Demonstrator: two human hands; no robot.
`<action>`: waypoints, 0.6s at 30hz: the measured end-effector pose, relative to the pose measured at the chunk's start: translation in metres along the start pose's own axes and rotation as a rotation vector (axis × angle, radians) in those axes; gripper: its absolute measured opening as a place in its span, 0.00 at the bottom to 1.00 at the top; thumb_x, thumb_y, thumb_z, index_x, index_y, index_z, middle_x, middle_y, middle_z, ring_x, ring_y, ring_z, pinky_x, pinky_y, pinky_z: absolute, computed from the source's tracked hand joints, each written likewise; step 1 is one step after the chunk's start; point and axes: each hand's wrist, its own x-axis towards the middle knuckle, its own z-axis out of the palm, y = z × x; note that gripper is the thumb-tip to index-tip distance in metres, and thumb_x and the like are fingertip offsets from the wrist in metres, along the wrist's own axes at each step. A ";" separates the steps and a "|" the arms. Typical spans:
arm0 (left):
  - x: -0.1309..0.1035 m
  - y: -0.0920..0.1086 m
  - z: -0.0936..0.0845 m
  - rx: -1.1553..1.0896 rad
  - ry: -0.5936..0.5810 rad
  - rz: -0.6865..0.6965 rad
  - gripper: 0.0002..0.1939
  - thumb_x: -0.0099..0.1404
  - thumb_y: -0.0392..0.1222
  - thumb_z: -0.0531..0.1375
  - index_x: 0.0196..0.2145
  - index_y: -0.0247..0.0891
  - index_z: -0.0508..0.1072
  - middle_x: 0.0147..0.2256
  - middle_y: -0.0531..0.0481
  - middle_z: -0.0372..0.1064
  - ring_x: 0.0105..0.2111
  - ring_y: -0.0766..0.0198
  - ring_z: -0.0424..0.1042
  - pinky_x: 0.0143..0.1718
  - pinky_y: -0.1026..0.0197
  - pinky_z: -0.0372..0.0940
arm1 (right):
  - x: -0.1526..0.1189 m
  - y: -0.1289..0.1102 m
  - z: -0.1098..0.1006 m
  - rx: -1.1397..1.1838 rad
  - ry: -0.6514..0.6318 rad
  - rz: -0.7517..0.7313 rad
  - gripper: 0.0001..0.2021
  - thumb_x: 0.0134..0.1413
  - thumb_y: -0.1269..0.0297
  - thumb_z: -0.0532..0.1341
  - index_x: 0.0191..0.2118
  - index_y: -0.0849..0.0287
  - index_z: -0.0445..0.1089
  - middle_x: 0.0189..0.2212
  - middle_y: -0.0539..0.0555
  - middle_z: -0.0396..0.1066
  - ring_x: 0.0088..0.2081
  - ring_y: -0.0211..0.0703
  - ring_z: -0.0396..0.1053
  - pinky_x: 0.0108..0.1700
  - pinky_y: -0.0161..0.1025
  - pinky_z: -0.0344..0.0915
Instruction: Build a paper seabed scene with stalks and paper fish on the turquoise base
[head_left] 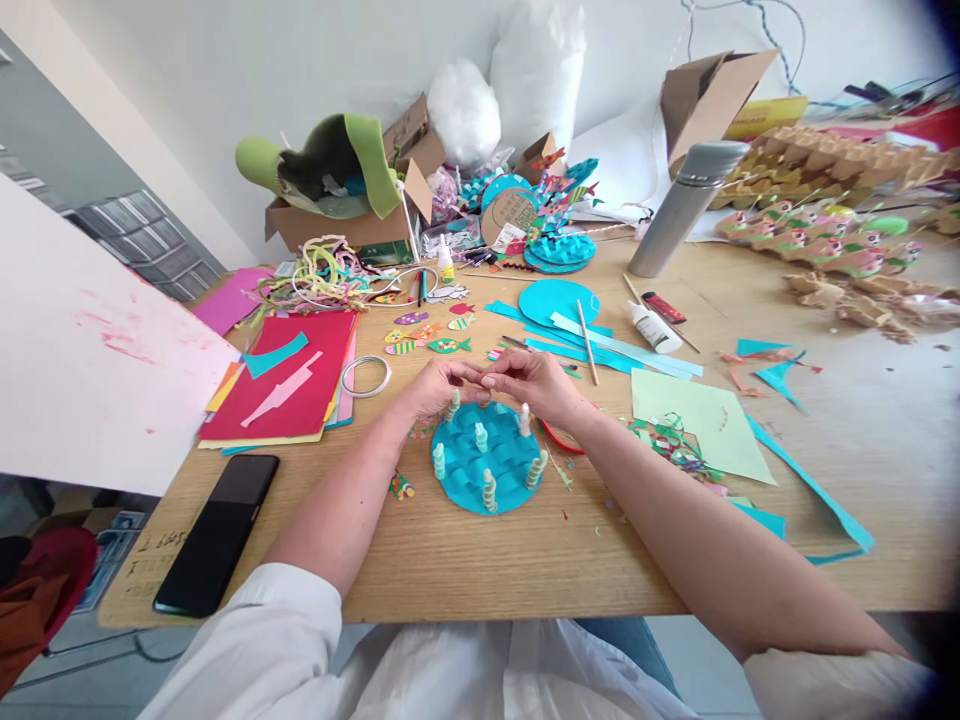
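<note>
A round blue paper disc (461, 485) covered in overlapping curved strips lies on the table in front of me. Several pale, twisted pieces, such as a green one (481, 437) at the centre, stand upright on it. Over the disc's far edge my left hand (448, 384) and my right hand (536, 384) meet, both with fingers pinched together. What sits between the fingertips is too small and covered to make out. Cut-out paper fish (450, 346) lie just beyond my hands.
On the left are a black phone (217, 540), stacked coloured paper (300, 385) and a roll of tape (366, 376). To the right are a glue bottle (654, 328), a grey flask (684, 215), a pale green sheet (705, 420) and blue scraps. Boxes (352, 222) stand behind.
</note>
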 end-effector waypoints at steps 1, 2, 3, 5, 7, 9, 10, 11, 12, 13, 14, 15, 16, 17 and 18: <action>0.000 -0.001 0.001 -0.011 -0.003 0.006 0.19 0.40 0.48 0.75 0.30 0.34 0.81 0.38 0.44 0.75 0.35 0.59 0.74 0.36 0.60 0.68 | 0.000 -0.001 0.001 0.001 0.000 0.009 0.20 0.44 0.45 0.67 0.27 0.61 0.75 0.26 0.52 0.72 0.28 0.38 0.66 0.31 0.37 0.61; 0.001 -0.002 0.002 -0.021 -0.005 0.012 0.19 0.40 0.48 0.75 0.29 0.34 0.81 0.38 0.44 0.75 0.35 0.60 0.73 0.36 0.60 0.67 | -0.001 -0.001 0.001 0.003 -0.003 0.014 0.20 0.44 0.45 0.67 0.27 0.61 0.74 0.26 0.52 0.72 0.28 0.38 0.65 0.31 0.37 0.61; 0.001 -0.003 0.002 -0.030 -0.007 0.018 0.19 0.40 0.48 0.75 0.28 0.34 0.81 0.37 0.45 0.75 0.34 0.60 0.73 0.35 0.60 0.67 | -0.001 -0.002 0.002 0.005 -0.008 0.015 0.20 0.44 0.46 0.67 0.27 0.61 0.74 0.26 0.52 0.71 0.28 0.38 0.66 0.31 0.37 0.61; 0.002 -0.005 0.003 -0.044 -0.008 0.027 0.18 0.40 0.48 0.75 0.27 0.35 0.81 0.36 0.45 0.75 0.33 0.61 0.73 0.35 0.61 0.67 | -0.001 -0.003 0.003 0.013 -0.015 0.014 0.19 0.45 0.46 0.67 0.27 0.61 0.73 0.26 0.52 0.71 0.28 0.38 0.66 0.32 0.37 0.61; 0.002 -0.006 0.003 -0.056 -0.005 0.032 0.18 0.40 0.48 0.75 0.27 0.35 0.81 0.36 0.45 0.75 0.33 0.62 0.73 0.35 0.61 0.68 | -0.001 -0.003 0.003 0.017 -0.023 0.018 0.19 0.45 0.46 0.67 0.27 0.61 0.73 0.26 0.52 0.71 0.29 0.39 0.67 0.33 0.38 0.61; 0.002 -0.006 0.003 -0.066 -0.005 0.036 0.17 0.40 0.48 0.75 0.27 0.36 0.81 0.36 0.46 0.75 0.33 0.62 0.73 0.34 0.61 0.68 | -0.001 -0.003 0.003 0.000 -0.031 0.028 0.20 0.47 0.46 0.66 0.27 0.61 0.72 0.26 0.53 0.72 0.30 0.40 0.67 0.33 0.38 0.61; 0.002 -0.007 0.003 -0.069 -0.006 0.038 0.17 0.41 0.48 0.75 0.27 0.36 0.81 0.36 0.46 0.75 0.33 0.62 0.73 0.34 0.61 0.68 | -0.001 -0.003 0.002 -0.019 -0.032 0.030 0.20 0.47 0.46 0.66 0.27 0.61 0.72 0.26 0.53 0.71 0.30 0.40 0.67 0.33 0.38 0.61; 0.002 -0.007 0.003 -0.070 -0.008 0.040 0.17 0.41 0.47 0.75 0.27 0.36 0.81 0.36 0.46 0.75 0.33 0.63 0.73 0.34 0.61 0.68 | -0.001 -0.003 0.002 -0.045 -0.028 0.029 0.20 0.48 0.46 0.65 0.26 0.61 0.71 0.26 0.53 0.71 0.29 0.40 0.66 0.32 0.38 0.60; 0.002 -0.007 0.004 -0.069 -0.010 0.043 0.16 0.41 0.47 0.75 0.28 0.36 0.82 0.35 0.47 0.75 0.33 0.63 0.73 0.34 0.62 0.68 | -0.001 -0.003 0.002 -0.071 -0.022 0.025 0.20 0.48 0.46 0.65 0.26 0.61 0.71 0.25 0.53 0.71 0.29 0.39 0.66 0.31 0.37 0.60; 0.002 -0.007 0.004 -0.068 -0.011 0.046 0.16 0.41 0.47 0.75 0.28 0.36 0.82 0.35 0.47 0.75 0.33 0.63 0.72 0.34 0.62 0.68 | -0.001 -0.002 0.002 -0.094 -0.015 0.018 0.20 0.48 0.46 0.65 0.25 0.61 0.71 0.25 0.53 0.70 0.28 0.38 0.65 0.31 0.37 0.59; 0.002 -0.007 0.004 -0.066 -0.013 0.049 0.16 0.41 0.47 0.75 0.28 0.36 0.82 0.35 0.47 0.74 0.33 0.63 0.72 0.34 0.62 0.68 | -0.001 -0.003 0.001 -0.110 -0.012 0.011 0.20 0.48 0.46 0.65 0.25 0.61 0.71 0.24 0.52 0.69 0.28 0.38 0.64 0.30 0.37 0.58; 0.002 -0.007 0.004 -0.062 -0.014 0.052 0.17 0.41 0.47 0.75 0.28 0.36 0.82 0.35 0.47 0.74 0.32 0.64 0.72 0.34 0.62 0.67 | -0.001 -0.003 0.001 -0.118 -0.014 0.004 0.20 0.49 0.46 0.64 0.25 0.61 0.71 0.24 0.52 0.69 0.27 0.37 0.64 0.30 0.36 0.58; 0.002 -0.007 0.005 -0.059 -0.015 0.055 0.17 0.41 0.47 0.75 0.28 0.36 0.81 0.35 0.47 0.75 0.32 0.63 0.72 0.34 0.61 0.67 | -0.001 -0.003 0.001 -0.118 -0.024 0.000 0.21 0.49 0.45 0.64 0.26 0.61 0.71 0.24 0.52 0.69 0.28 0.37 0.64 0.30 0.36 0.58; 0.002 -0.007 0.005 -0.056 -0.016 0.057 0.17 0.42 0.48 0.75 0.28 0.35 0.81 0.34 0.47 0.75 0.31 0.63 0.72 0.34 0.61 0.67 | -0.001 -0.004 0.000 -0.110 -0.035 -0.003 0.21 0.50 0.44 0.63 0.26 0.61 0.71 0.25 0.52 0.69 0.28 0.38 0.64 0.31 0.36 0.59; 0.002 -0.007 0.005 -0.052 -0.017 0.060 0.18 0.42 0.49 0.75 0.28 0.35 0.81 0.34 0.47 0.75 0.31 0.63 0.72 0.34 0.61 0.67 | -0.001 -0.006 -0.001 -0.101 -0.046 -0.007 0.21 0.50 0.44 0.63 0.28 0.61 0.72 0.25 0.52 0.70 0.29 0.38 0.65 0.31 0.36 0.59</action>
